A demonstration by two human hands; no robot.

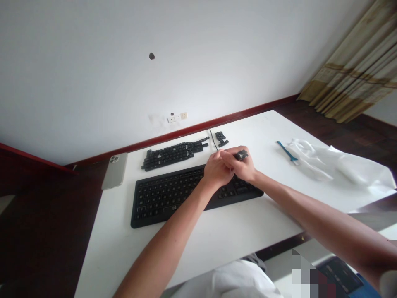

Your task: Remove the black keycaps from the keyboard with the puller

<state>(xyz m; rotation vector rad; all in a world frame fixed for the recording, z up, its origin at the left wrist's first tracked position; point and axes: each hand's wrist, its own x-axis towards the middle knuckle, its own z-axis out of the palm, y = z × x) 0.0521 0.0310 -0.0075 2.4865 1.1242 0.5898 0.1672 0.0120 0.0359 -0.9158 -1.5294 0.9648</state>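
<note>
A black keyboard [170,194] lies across the table with its keycaps off over the part that shows. My left hand [217,169] is closed above its right half, pressed against my right hand; whatever its fingers hold is hidden. My right hand [243,163] is closed round a small dark object [241,155], whose black end with light marks sticks out above the thumb. Its lower part and kind are hidden. Behind the keyboard lie many loose black keycaps [170,155] in rows, and a smaller cluster of keycaps [220,136] sits right of the cable [213,139].
The white table [198,236] stands near a wall. A phone [114,171] lies at its left edge. To the right are a blue brush-like tool [287,152] and a crumpled white plastic bag [350,167]. A curtain [347,70] hangs at the far right.
</note>
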